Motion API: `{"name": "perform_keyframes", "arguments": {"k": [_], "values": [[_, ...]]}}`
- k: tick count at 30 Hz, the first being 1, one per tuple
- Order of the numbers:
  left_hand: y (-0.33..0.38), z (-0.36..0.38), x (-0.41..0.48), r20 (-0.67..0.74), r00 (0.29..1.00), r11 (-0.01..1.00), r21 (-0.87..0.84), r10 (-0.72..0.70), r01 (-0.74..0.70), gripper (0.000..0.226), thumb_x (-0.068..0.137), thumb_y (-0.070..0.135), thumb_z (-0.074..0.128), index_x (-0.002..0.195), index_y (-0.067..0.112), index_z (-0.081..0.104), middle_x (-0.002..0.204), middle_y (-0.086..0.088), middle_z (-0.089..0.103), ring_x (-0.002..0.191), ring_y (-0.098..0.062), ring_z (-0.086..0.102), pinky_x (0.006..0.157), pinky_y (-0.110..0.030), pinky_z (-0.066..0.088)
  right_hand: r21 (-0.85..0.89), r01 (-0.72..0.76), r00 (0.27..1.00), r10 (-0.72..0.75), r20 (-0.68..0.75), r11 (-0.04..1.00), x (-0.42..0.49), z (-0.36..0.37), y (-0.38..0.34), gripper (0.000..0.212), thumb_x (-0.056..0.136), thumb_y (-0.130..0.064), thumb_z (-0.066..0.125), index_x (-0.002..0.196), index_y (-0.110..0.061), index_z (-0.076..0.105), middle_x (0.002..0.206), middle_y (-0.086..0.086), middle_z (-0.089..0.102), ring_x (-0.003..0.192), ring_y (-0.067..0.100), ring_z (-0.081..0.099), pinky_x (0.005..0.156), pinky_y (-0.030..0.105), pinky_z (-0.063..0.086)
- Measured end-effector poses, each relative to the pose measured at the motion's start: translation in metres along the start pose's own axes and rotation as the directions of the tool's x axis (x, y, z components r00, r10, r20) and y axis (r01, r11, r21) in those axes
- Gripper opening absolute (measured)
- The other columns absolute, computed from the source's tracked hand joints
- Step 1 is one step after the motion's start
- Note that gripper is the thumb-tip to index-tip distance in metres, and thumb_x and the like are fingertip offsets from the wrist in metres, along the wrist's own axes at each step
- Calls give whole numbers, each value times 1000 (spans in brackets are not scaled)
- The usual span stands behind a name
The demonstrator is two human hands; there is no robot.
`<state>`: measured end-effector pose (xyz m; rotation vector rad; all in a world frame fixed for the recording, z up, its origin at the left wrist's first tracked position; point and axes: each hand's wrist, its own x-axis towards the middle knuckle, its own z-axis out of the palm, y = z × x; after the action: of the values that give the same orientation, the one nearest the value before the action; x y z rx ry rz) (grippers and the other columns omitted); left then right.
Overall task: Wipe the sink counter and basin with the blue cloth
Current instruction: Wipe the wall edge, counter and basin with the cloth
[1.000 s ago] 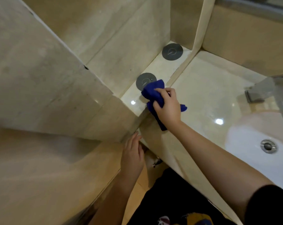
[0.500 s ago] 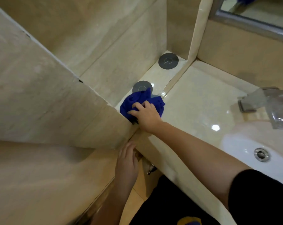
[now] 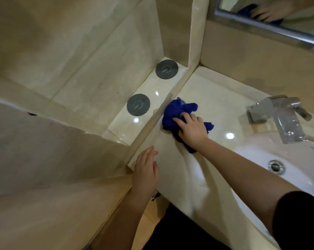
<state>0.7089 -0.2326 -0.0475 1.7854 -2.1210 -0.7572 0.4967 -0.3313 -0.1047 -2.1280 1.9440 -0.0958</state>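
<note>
The beige stone counter (image 3: pixel 217 98) lay glossy under the lights, with the white basin (image 3: pixel 296 156) sunk into its right end. My right hand (image 3: pixel 192 129) had its fingers curled over the bunched blue cloth (image 3: pixel 177 110), pressing it onto the counter's left end, right against the raised strip (image 3: pixel 152 123) along that side. My left hand (image 3: pixel 145 175) rested on the counter's front corner, fingers straight and loose, holding nothing. I judged the job far from finished: the stretch toward the faucet (image 3: pixel 282 114) and the whole basin seemed not yet wiped.
</note>
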Motion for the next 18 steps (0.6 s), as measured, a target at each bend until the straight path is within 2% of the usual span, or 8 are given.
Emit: {"name": "perform_keyframes", "arguments": {"k": [4, 11, 15, 18], "values": [[6, 12, 25, 8, 1000, 1000, 17, 21, -21, 30, 93, 4, 51, 120, 13, 59, 135, 1, 51, 127, -12, 43, 105, -34, 41, -23, -77, 997, 76, -5, 997, 42, -13, 27, 50, 97, -32, 45, 146, -27, 35, 145, 9, 36, 125, 32, 38, 102, 46, 33], [17, 24, 68, 56, 997, 997, 43, 60, -62, 30, 96, 13, 47, 124, 20, 55, 138, 9, 47, 129, -6, 39, 104, -32, 42, -24, -220, 975, 219, -26, 975, 97, -28, 78, 50, 98, -30, 42, 147, -25, 31, 149, 12, 30, 132, 34, 33, 110, 49, 28], [23, 33, 85, 110, 991, 994, 67, 82, -90, 31, 97, 20, 42, 126, 26, 50, 139, 13, 43, 130, -4, 37, 102, -34, 45, -98, -270, 963, 269, -32, 958, 122, -37, 95, 53, 98, -26, 44, 148, -21, 27, 152, 13, 25, 134, 38, 30, 109, 50, 30], [30, 37, 95, 125, 983, 985, 93, 134, -146, 29, 96, 18, 45, 123, 24, 53, 138, 12, 44, 129, -4, 37, 102, -35, 45, -210, -251, 968, 250, -28, 945, 133, -43, 105, 56, 97, -23, 48, 148, -19, 25, 150, 15, 26, 130, 38, 33, 105, 49, 34]]}}
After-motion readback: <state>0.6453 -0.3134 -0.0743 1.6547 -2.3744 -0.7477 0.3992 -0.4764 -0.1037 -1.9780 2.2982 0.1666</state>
